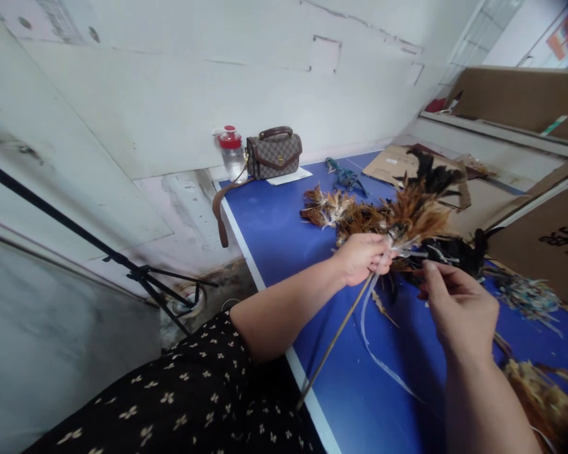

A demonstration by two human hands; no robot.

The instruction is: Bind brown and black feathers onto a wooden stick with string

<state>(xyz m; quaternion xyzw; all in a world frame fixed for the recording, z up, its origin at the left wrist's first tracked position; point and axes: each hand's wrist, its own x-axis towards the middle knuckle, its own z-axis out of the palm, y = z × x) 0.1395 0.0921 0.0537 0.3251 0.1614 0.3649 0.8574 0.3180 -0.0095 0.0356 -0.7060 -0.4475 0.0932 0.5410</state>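
Observation:
My left hand (362, 257) is closed round a thin wooden stick (334, 337) that slants down toward the table's near edge. At its upper end sits a bunch of brown and black feathers (419, 211). A pale strip (376, 337) hangs from the bunch and trails over the blue table (274, 221). My right hand (457, 302) is just right of the bunch, fingers pinched on dark feathers (447, 252); exactly what it grips is hard to make out.
Loose brown feathers (334, 211) lie heaped mid-table. A brown handbag (273, 154) and a red-capped bottle (231, 151) stand at the far corner. Cardboard boxes (546, 243) line the right side. A black tripod (144, 274) stands on the floor at left.

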